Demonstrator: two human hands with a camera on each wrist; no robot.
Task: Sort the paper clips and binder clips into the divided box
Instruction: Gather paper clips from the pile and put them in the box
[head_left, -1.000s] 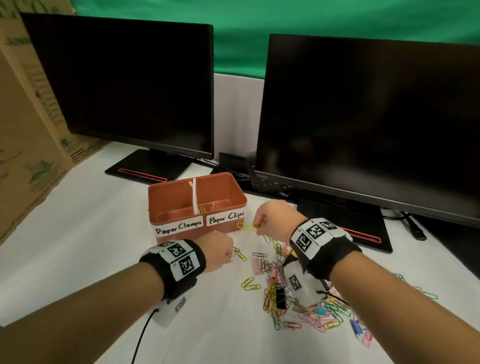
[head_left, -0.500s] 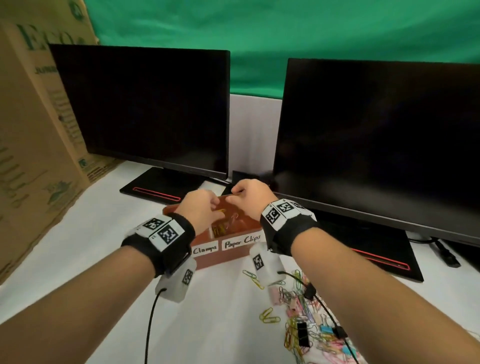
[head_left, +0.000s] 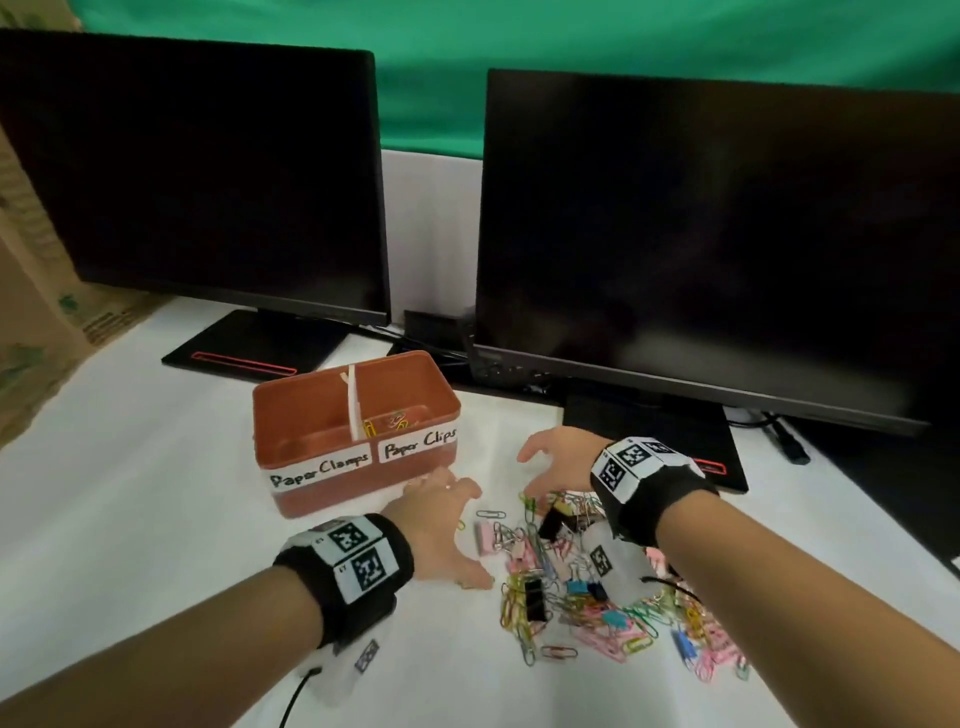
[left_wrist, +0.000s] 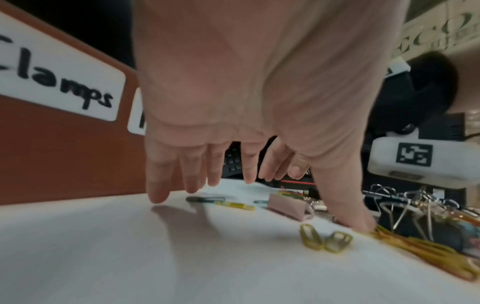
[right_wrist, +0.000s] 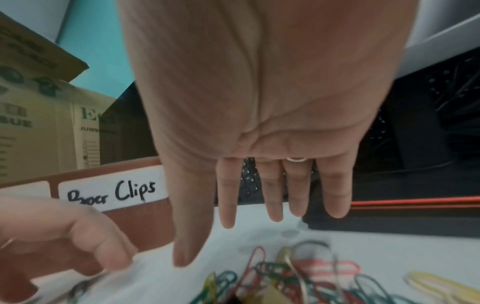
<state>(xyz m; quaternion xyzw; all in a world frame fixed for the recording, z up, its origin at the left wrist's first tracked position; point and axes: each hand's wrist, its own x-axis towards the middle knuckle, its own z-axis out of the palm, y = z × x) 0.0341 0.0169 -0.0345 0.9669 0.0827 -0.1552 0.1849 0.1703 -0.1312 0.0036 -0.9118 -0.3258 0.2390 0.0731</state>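
Note:
The red-brown divided box stands in front of the monitors, its left half labelled "Paper Clamps" and its right half "Paper Clips". A few paper clips lie in the right compartment; the left one looks empty. A mixed pile of coloured paper clips and binder clips covers the table to the right of the box. My left hand is open at the pile's left edge, and its thumb touches yellow paper clips. My right hand hovers open over the pile's far end, with its fingers straight and holding nothing.
Two dark monitors stand behind the box, and their bases reach close to the pile. A cardboard carton stands at the left. A pink binder clip lies near my left hand. A cable hangs from my left wrist.
Half a second ago both hands were over the box's right compartment with fingers pinched. Both have since come back down to the pile, open and holding nothing.

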